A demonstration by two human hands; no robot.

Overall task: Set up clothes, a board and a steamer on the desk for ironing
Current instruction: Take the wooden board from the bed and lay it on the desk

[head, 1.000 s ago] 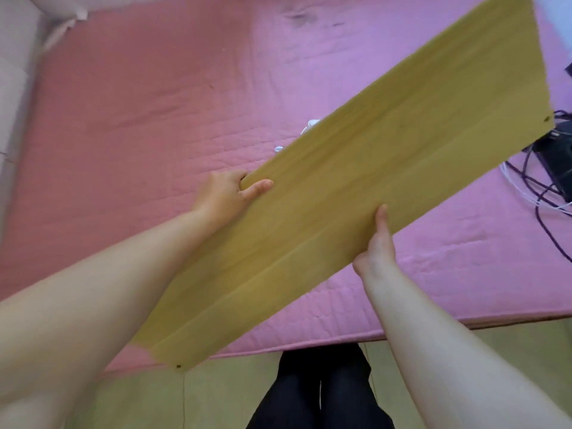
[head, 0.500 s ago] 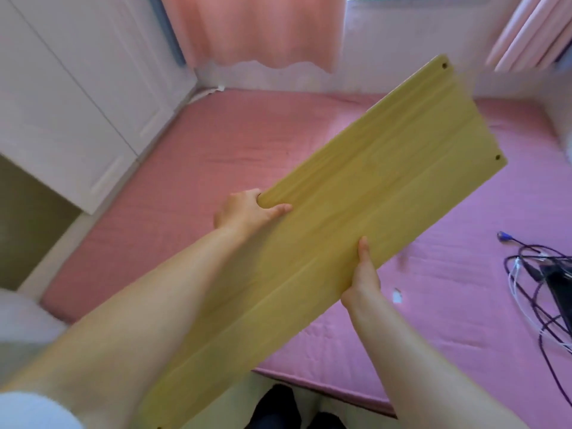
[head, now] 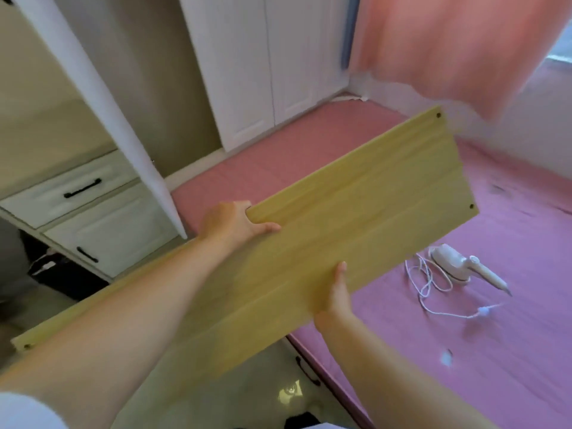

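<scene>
Head view shows a long yellow wooden board (head: 356, 212) carried in the air between both hands, its long axis running diagonally from the lower left of the frame, where one drilled corner shows, up to the upper right, where two more screw holes mark the far end. Left hand (head: 232, 222) grips the board's upper long edge near the middle of the frame, thumb lying on the top face and fingers wrapped out of sight behind. Right hand (head: 335, 297) clasps the opposite, lower long edge, thumb pointing up along the face and fingers hidden beneath. Both hands sit roughly at mid-length, so the board sticks out well past them on either side, with the far end reaching over the pink bed (head: 464, 351). A white handheld steamer (head: 458, 267) lies on that bed at right of centre, just beyond the board's lower edge, its white cord (head: 433, 292) looped beside it; the right hand is the nearer one to it. White drawers (head: 89, 212) and wardrobe doors (head: 263, 72) fill the upper left, a pink curtain (head: 448, 48) the upper right. No bench is in sight, so the board probably has to be swung round towards it, minding the long overhanging ends near the furniture.
</scene>
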